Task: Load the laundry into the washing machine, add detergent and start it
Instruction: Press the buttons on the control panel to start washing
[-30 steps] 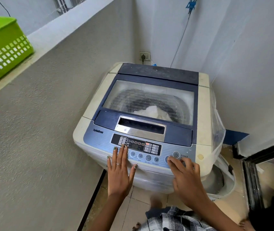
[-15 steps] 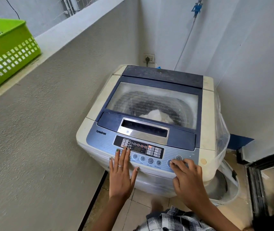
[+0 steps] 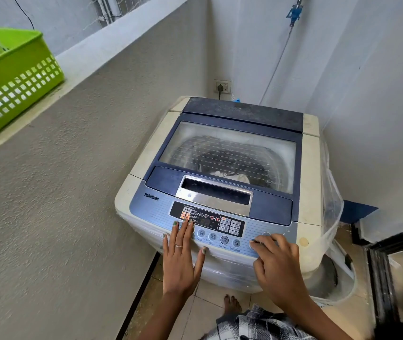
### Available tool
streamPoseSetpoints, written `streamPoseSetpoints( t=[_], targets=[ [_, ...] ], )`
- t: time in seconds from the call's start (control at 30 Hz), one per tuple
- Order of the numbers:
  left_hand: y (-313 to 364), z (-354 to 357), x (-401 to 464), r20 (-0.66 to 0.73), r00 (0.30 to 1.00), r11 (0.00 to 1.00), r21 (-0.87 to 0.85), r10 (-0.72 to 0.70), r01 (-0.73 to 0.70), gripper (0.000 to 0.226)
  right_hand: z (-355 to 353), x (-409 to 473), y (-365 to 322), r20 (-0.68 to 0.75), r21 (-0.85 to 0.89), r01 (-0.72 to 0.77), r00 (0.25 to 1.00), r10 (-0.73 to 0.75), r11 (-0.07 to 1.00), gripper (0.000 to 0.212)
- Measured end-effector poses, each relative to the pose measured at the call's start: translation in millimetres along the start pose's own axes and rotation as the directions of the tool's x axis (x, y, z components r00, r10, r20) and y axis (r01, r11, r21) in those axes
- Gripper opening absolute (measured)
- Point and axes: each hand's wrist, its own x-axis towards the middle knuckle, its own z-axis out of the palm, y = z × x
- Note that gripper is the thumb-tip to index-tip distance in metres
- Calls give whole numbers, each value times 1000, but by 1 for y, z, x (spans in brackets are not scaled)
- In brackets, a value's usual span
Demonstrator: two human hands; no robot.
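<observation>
Two hands rest on the near edge of the washer (image 3: 144,153), which stands in a corner between a rough grey wall on the left and white walls behind and to the right. The left hand (image 3: 179,261) lies flat on the left part of the control panel (image 3: 151,212), fingers straight and spread, thumb out to the right, holding nothing; a ring (image 3: 178,245) sits on one finger. The right hand (image 3: 275,263) is on the panel's right end, its fingers bent downward with the tips on a round button (image 3: 253,242) there, gripping nothing. The lid (image 3: 229,153) is closed, and through its clear window pale laundry (image 3: 229,175) shows inside the drum, near the front. A green basket (image 3: 11,82) stands on the ledge at far left, well apart from the washer. A wall socket (image 3: 222,86) with a plug sits behind the machine. Clear plastic wrap (image 3: 332,200) hangs on the washer's right side. A bare foot (image 3: 232,304) shows on the tiled floor below.
</observation>
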Motion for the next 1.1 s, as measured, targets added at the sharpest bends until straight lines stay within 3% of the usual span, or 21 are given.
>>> streamPoseSetpoints(
  t=[0.23,0.37,0.6,0.73,1.1],
  targets=[
    [11,-19,27,-200,961,926,-361,-193,111,46,2,20,-13,-1,289,-94,995,99,953,33],
    [10,-30,54,-239,951,860,-508,-195,48,45,13,38,-25,-24,486,-114,989,143,866,34],
    [20,-27,85,-243,895,595,-803,-373,31,49,33,59,-38,-89,638,-118,970,225,761,36],
    [13,-18,90,-233,858,504,-863,-458,35,47,41,60,-39,-114,654,-133,956,270,745,36],
    [11,-12,91,-216,836,423,-906,-505,22,49,47,58,-41,-106,668,-145,952,286,730,39]
  ],
)
